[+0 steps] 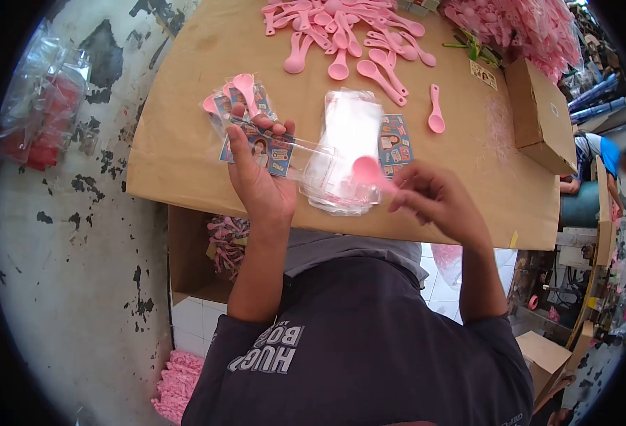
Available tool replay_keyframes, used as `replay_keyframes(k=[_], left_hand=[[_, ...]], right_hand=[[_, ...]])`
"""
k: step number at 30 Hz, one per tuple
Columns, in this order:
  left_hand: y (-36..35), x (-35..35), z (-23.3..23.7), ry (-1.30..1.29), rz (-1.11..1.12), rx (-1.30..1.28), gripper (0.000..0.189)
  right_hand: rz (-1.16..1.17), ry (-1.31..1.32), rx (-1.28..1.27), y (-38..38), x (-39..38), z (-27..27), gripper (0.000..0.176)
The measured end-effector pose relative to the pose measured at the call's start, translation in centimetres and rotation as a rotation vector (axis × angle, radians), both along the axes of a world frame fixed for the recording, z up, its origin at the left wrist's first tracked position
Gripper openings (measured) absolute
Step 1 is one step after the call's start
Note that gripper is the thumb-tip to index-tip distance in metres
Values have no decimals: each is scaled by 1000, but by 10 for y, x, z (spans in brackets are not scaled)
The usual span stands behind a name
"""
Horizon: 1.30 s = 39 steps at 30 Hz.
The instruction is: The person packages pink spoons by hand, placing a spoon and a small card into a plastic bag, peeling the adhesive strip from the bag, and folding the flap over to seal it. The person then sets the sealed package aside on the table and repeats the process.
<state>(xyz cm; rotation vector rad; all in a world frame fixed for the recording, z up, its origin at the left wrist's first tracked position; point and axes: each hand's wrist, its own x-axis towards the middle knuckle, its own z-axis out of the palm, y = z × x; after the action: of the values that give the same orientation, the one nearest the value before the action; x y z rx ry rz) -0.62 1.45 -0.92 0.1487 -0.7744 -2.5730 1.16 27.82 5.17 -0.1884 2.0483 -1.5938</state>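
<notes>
My left hand (262,174) is closed on a clear plastic bag (313,145), whose end stretches right. A blue printed card (280,160) shows at my left palm. In my right hand (441,202) is a pink spoon (367,170), pinched by its handle with the bowl pointing left toward the bag. Beneath the spoon lies a stack of clear bags (352,128). Another blue printed card (396,142) sticks out from the right of that stack. Bagged pink spoons (245,86) with cards lie just beyond my left fingers.
Loose pink spoons (338,35) are heaped at the table's far side, with a single spoon (436,110) apart. A cardboard box (540,113) stands at the right edge. Large bags of pink spoons (519,32) sit behind it. A person (600,156) is farther right.
</notes>
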Motion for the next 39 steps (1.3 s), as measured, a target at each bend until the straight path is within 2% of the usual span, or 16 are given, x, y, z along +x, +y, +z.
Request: replay_keyframes(k=[7,9,10,12,14,16,18,22,25,27,28,30,32,34,35,39], left_hand=[[33,5,3,9,-210,-10,49],[39,8,4,1,-220,-30,50],[42,9,5,-8,-232,-43,51],[44,11,5,-27,-259,-18,51],[48,13,3,-47,-293,9,50],[52,14,0,-34,-407,150,51],[59,19,5,-37,-451,153,48],[61,23,5,-52,-542,156,45],[58,24,7,-81,-577,125,43],[54,23,6,-82,-576,132,42],[51,23,5,-86,-578,134,41],[43,18,-2,-119,-585,123,43],[36,18,1,-153,-597,110,45],[32,19,16,-94,-795,195,52],[32,19,16,-87,-823,173,58],[38,22,18,-138,-888,222,57]], right_hand=[[87,23,-182,-24,9,-25,24],[23,71,-377,-28,11,-31,30],[28,72,-380,-29,12,-31,30],[-78,-7,-509,-31,15,-30,29],[-128,19,-524,-36,18,-32,27],[-184,48,-538,-41,20,-39,26],[-273,249,-390,-46,21,-48,26],[-345,261,-305,-54,23,-50,30],[-373,431,-205,-56,24,-45,39],[-281,1004,-58,-52,21,-41,38],[-271,1004,-57,-48,21,-39,38],[-104,1083,-153,-33,22,-35,39],[-179,1038,-177,-28,21,-38,34],[-266,1043,48,-28,11,-35,36],[-203,1083,192,-28,8,-30,42],[-46,1265,308,-44,3,-33,48]])
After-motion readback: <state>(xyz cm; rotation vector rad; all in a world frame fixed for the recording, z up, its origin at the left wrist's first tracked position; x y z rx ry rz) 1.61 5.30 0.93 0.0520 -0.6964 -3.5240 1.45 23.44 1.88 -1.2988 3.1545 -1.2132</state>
